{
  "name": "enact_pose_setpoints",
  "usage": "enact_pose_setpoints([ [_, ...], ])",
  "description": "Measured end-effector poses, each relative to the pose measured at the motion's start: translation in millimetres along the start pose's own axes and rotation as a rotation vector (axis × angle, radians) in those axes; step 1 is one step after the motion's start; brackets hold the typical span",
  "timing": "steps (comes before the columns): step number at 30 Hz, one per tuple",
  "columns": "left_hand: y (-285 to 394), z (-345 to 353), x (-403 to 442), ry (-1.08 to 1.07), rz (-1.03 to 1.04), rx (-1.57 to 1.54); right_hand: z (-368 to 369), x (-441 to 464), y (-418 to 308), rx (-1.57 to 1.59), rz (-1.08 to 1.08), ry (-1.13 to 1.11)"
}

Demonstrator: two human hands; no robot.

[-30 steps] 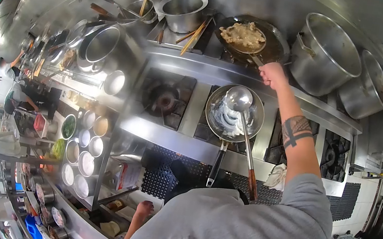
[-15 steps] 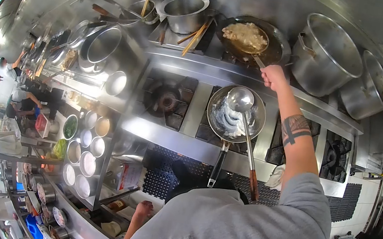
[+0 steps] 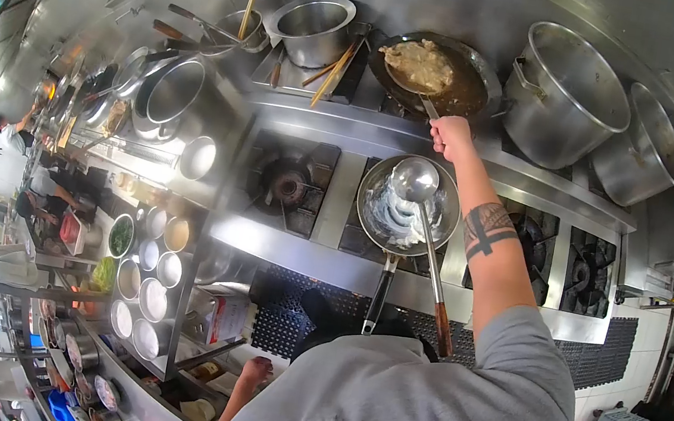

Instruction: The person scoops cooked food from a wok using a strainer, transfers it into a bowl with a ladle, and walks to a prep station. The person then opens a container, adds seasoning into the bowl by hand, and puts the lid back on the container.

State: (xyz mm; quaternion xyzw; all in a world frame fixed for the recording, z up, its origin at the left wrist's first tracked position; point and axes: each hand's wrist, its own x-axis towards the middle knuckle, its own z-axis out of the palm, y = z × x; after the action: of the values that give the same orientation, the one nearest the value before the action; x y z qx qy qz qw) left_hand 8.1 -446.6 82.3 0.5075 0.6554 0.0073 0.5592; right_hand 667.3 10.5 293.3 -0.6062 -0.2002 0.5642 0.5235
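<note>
My right hand (image 3: 453, 136) is closed round the handle of a skimmer (image 3: 429, 104), arm stretched forward. Pale golden fried food (image 3: 419, 66) lies on the skimmer, over a wide dark wok (image 3: 481, 88) of brown oil with small bits in it. Below that arm, a frying pan (image 3: 365, 206) sits on a burner, smeared inside with a white creamy substance. A steel ladle (image 3: 416, 179) rests in it, its wooden-ended handle pointing towards me. My left hand (image 3: 256, 369) is low at my left side near the counter, fingers curled; whatever they may hold is hidden.
Two tall stockpots (image 3: 569, 97) stand right of the wok. A wide steel pot (image 3: 312, 28) and wooden chopsticks (image 3: 335, 75) are to its left. Bare burners (image 3: 287, 186) flank the pan. Several round containers (image 3: 153, 301) fill the left counter. Other people (image 3: 52, 194) work far left.
My right hand has shifted the skimmer and fried food leftward in the wok, showing more oil on the right. The view has moved slightly. My left hand stays low.
</note>
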Motion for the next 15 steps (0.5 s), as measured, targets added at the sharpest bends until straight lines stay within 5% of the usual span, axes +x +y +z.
enact_pose_setpoints([
  [3, 5, -10, 9, -0.133, 0.200, 0.135, 13, -11, -14, -0.067, -0.018, 0.026],
  [5, 31, 1, -2, 0.117, -0.272, -0.373, 3, -4, -12, 0.010, -0.021, 0.000],
  [7, 44, -2, -1, 0.129, -0.321, -0.374, 13, -5, -17, 0.013, -0.014, -0.004],
  [10, 29, 4, -9, 0.052, -0.016, -0.049, 21, -10, -15, 0.037, -0.024, -0.013],
  [12, 37, -1, -3, -0.117, 0.140, 0.610, 24, -7, -12, 0.045, -0.040, 0.010],
  [13, 35, -2, 3, -0.113, 0.146, 0.614, 28, -10, -16, 0.045, -0.053, 0.028],
  [15, 6, 20, 9, 0.013, -0.180, -0.056, 25, -1, -10, -0.009, -0.039, 0.035],
])
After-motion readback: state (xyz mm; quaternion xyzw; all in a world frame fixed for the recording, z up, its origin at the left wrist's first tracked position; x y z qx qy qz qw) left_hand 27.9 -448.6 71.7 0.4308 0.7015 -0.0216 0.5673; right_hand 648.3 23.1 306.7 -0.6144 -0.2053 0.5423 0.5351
